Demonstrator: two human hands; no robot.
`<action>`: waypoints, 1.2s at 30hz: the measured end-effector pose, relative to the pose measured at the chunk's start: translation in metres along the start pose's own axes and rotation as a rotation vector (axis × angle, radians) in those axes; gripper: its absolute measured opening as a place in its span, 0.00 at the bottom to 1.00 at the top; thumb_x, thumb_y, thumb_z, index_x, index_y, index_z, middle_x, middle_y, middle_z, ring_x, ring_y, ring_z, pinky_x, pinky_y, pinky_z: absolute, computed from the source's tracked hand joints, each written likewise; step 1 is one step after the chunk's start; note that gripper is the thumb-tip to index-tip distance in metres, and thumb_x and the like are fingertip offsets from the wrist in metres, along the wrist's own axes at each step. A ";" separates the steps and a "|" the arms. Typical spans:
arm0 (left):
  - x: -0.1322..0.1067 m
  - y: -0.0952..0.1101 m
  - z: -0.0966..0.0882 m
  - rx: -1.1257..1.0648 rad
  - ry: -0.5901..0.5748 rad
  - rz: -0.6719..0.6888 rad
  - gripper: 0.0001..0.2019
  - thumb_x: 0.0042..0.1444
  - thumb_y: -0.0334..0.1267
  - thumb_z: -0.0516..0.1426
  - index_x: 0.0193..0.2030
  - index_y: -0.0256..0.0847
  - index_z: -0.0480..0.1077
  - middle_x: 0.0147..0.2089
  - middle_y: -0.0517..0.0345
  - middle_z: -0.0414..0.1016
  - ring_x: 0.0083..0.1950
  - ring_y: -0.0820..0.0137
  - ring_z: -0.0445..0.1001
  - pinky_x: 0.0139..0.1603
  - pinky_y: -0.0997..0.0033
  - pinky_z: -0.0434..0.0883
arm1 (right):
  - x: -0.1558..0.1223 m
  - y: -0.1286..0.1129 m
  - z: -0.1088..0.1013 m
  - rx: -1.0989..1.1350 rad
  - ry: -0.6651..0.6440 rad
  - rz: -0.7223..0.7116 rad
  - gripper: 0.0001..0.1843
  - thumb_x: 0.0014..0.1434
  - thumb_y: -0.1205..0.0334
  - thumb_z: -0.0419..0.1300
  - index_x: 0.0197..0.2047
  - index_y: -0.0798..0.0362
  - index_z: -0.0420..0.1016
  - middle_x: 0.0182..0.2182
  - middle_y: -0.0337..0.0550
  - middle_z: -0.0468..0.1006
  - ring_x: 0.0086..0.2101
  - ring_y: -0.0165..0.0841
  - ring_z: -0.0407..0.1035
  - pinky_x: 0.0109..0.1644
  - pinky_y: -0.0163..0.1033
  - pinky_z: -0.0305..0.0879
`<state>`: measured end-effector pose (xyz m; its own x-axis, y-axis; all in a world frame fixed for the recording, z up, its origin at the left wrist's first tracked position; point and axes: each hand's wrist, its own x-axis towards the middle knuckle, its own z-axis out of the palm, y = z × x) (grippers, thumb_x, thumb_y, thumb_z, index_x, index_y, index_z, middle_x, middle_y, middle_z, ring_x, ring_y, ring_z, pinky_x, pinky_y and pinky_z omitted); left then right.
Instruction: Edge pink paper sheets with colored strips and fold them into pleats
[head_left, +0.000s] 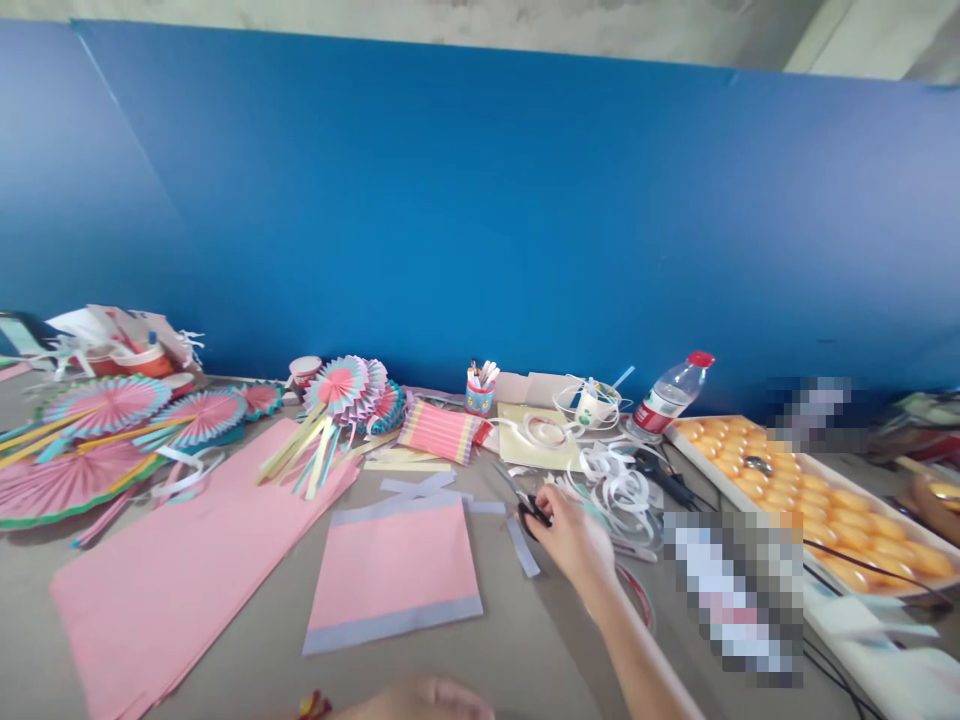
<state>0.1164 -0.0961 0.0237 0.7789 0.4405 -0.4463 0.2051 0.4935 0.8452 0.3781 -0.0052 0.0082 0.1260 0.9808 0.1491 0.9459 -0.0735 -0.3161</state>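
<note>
My right hand is closed on the black handles of a pair of scissors, whose blades point away to the upper left. The scissors are at the table surface, just right of a pink paper sheet with lilac bands along its top and bottom edges. A loose lilac paper strip lies beside my hand, and more strips cross behind the sheet. At the bottom edge, my left hand is partly cut off and blurred; its visible fingers stretch rightward, with nothing seen in them.
Large pink paper sheets and pleated paper fans spread over the left. Behind stand a pen cup and a bottle. Curled white strips lie beyond my right hand. A tray of orange domes is at right, before a blue partition.
</note>
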 end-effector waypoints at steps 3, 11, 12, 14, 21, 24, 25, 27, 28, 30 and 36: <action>-0.021 0.013 -0.022 0.694 0.162 0.346 0.18 0.63 0.52 0.54 0.52 0.46 0.75 0.55 0.53 0.75 0.55 0.60 0.71 0.57 0.65 0.65 | 0.001 0.000 0.001 -0.003 0.012 -0.004 0.09 0.55 0.57 0.62 0.36 0.49 0.67 0.31 0.38 0.77 0.30 0.33 0.72 0.27 0.32 0.47; -0.014 -0.013 -0.064 1.653 0.368 0.473 0.41 0.64 0.58 0.50 0.74 0.40 0.36 0.74 0.46 0.45 0.73 0.53 0.48 0.71 0.45 0.45 | 0.002 0.001 0.009 0.029 0.049 -0.070 0.09 0.56 0.56 0.61 0.36 0.50 0.66 0.33 0.38 0.76 0.32 0.34 0.72 0.28 0.33 0.47; -0.012 -0.020 -0.061 1.697 0.363 0.484 0.41 0.64 0.57 0.51 0.74 0.40 0.36 0.73 0.46 0.46 0.73 0.54 0.49 0.71 0.47 0.46 | 0.002 0.000 0.010 0.027 0.052 -0.077 0.09 0.55 0.57 0.61 0.37 0.50 0.66 0.34 0.39 0.76 0.32 0.34 0.71 0.28 0.33 0.47; -0.008 -0.032 -0.052 1.778 0.375 0.530 0.35 0.67 0.45 0.51 0.74 0.42 0.39 0.72 0.49 0.53 0.71 0.58 0.55 0.71 0.53 0.48 | 0.002 -0.001 0.011 0.026 0.049 -0.085 0.09 0.55 0.58 0.62 0.37 0.50 0.66 0.36 0.39 0.75 0.33 0.33 0.71 0.28 0.33 0.46; -0.008 -0.028 -0.037 1.793 0.325 0.542 0.28 0.64 0.46 0.55 0.69 0.42 0.55 0.71 0.50 0.55 0.67 0.56 0.60 0.68 0.55 0.55 | -0.004 -0.009 0.008 -0.065 0.112 -0.118 0.06 0.56 0.61 0.61 0.37 0.50 0.67 0.34 0.38 0.75 0.28 0.30 0.68 0.26 0.33 0.44; -0.013 -0.012 -0.041 1.753 0.320 0.503 0.35 0.60 0.55 0.57 0.69 0.42 0.54 0.73 0.47 0.50 0.69 0.53 0.55 0.70 0.52 0.51 | -0.007 -0.013 0.005 -0.095 0.175 -0.172 0.04 0.57 0.61 0.59 0.34 0.50 0.67 0.32 0.38 0.74 0.25 0.29 0.66 0.26 0.33 0.45; -0.014 -0.009 -0.043 1.758 0.311 0.501 0.36 0.60 0.55 0.57 0.70 0.42 0.53 0.73 0.47 0.50 0.70 0.54 0.54 0.70 0.52 0.50 | -0.007 -0.013 0.005 -0.081 0.188 -0.193 0.03 0.58 0.61 0.58 0.33 0.50 0.67 0.32 0.39 0.74 0.25 0.29 0.66 0.26 0.33 0.46; -0.013 -0.007 -0.046 1.785 0.291 0.500 0.35 0.61 0.52 0.56 0.71 0.43 0.51 0.73 0.48 0.50 0.70 0.54 0.54 0.69 0.53 0.51 | -0.007 -0.013 0.005 -0.030 0.188 -0.233 0.04 0.58 0.62 0.57 0.32 0.50 0.67 0.31 0.39 0.74 0.26 0.30 0.67 0.27 0.33 0.49; -0.011 -0.007 -0.047 1.800 0.289 0.501 0.34 0.62 0.50 0.56 0.71 0.43 0.50 0.72 0.48 0.51 0.70 0.55 0.55 0.69 0.53 0.52 | -0.006 -0.013 0.006 -0.002 0.179 -0.248 0.04 0.58 0.62 0.56 0.31 0.51 0.67 0.30 0.39 0.73 0.27 0.30 0.68 0.28 0.33 0.50; -0.008 -0.009 -0.050 1.820 0.312 0.518 0.32 0.62 0.47 0.56 0.70 0.44 0.51 0.72 0.49 0.53 0.68 0.55 0.58 0.68 0.54 0.54 | -0.004 -0.011 0.009 0.044 0.156 -0.264 0.05 0.59 0.63 0.55 0.31 0.51 0.66 0.30 0.39 0.73 0.27 0.31 0.69 0.29 0.33 0.53; 0.001 -0.008 -0.058 1.876 0.375 0.665 0.26 0.63 0.40 0.56 0.67 0.49 0.56 0.66 0.53 0.64 0.60 0.60 0.65 0.62 0.60 0.60 | -0.001 -0.004 0.020 0.085 0.118 -0.231 0.02 0.56 0.64 0.55 0.31 0.50 0.66 0.29 0.37 0.73 0.27 0.31 0.69 0.30 0.32 0.57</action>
<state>0.0809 -0.0560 -0.0010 0.8915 0.4144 0.1831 0.4276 -0.9032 -0.0376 0.3683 -0.0023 -0.0093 -0.0512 0.9416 0.3328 0.9256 0.1699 -0.3383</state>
